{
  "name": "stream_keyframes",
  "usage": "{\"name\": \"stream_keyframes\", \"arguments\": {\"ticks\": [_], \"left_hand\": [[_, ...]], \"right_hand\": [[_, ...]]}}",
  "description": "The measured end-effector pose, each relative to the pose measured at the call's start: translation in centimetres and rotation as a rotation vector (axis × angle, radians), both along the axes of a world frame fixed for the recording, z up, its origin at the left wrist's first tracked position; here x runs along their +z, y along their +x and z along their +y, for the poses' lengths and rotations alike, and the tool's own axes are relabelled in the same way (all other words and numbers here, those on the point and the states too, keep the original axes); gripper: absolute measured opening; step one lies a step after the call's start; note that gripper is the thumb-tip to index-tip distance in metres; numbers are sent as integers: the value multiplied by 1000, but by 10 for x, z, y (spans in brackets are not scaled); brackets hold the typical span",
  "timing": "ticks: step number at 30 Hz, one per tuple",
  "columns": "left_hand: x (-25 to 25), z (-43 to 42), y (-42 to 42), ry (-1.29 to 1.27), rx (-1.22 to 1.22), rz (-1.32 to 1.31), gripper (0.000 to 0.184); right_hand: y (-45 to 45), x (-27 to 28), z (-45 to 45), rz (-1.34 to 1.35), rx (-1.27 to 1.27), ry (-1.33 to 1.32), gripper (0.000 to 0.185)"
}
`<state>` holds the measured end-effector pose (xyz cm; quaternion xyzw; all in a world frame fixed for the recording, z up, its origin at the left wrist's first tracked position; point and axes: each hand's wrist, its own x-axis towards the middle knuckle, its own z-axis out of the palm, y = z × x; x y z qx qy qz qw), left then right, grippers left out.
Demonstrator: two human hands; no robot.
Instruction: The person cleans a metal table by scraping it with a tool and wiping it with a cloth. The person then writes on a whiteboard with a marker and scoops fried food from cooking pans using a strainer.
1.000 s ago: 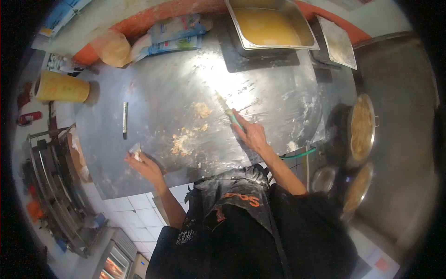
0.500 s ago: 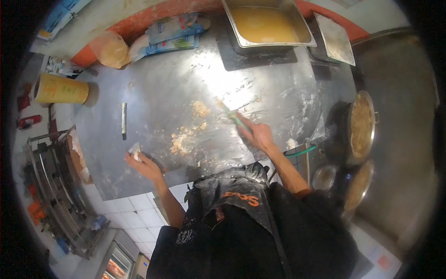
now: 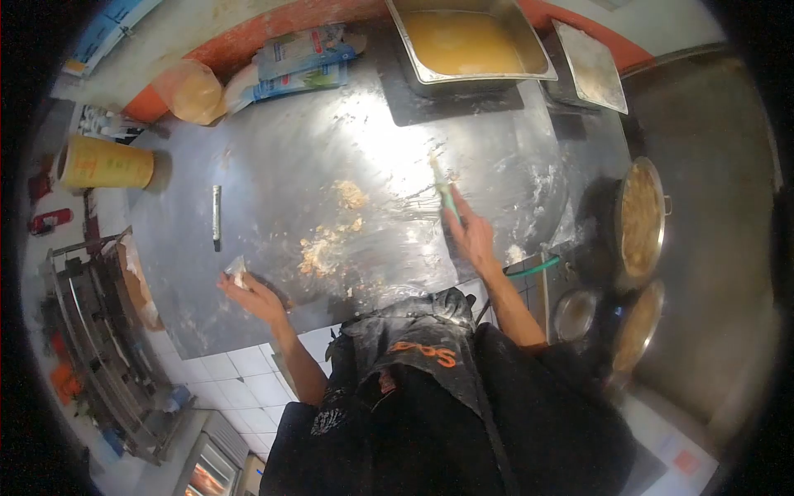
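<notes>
My right hand [image 3: 474, 240] grips a green-handled tool [image 3: 447, 198] over the right half of the metal table. Its narrow, pale yellowish end points away from me; motion blur hides what kind of tool it is. To the left of it lie crumbly scraps [image 3: 318, 256], scattered in pale and yellow bits with white flour among them. Near the table's front left edge is my left hand [image 3: 258, 299], with a small whitish, partly see-through scrap [image 3: 238, 271] held at its thumb and fingers.
A black-and-white marker [image 3: 217, 217] lies on the left of the table [image 3: 273, 165]. A yellow container [image 3: 107, 163] stands at the left edge. Along the back are plastic packets [image 3: 302, 78] and a deep metal pan [image 3: 467, 45] of yellow liquid. Round pans [image 3: 641, 217] sit at right.
My right hand has swept the green-handled tool a little to the right, and the tool now points more straight away from me. My left hand has hardly moved.
</notes>
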<state>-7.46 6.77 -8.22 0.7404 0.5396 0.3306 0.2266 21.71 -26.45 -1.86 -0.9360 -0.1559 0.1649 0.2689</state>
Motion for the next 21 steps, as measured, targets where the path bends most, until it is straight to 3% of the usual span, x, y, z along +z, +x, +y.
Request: {"name": "stream_keyframes", "arguments": {"ticks": [3,6,7,11,14,17,20,21], "left_hand": [[6,-1,0,-3,-3,26,50],[0,0,0,25,3,21,51],[2,-2,1,20,6,39,50],[4,1,-1,10,3,28,50],[-7,3,-6,19,-16,29,50],[-5,3,-7,38,-19,65,50],[-2,2,-4,39,-18,65,50],[-2,2,-4,38,-14,61,51]], "right_hand": [[-6,-3,-6,-20,382,-130,59],[-6,-14,-11,-165,234,-65,58],[-4,7,-7,16,-26,-19,59],[-2,-8,-18,-164,334,-142,59],[7,-6,-22,-35,-51,83,60],[2,12,-18,-1,301,-165,54],[2,30,-8,106,104,-94,56],[1,22,-10,101,166,-114,57]]}}
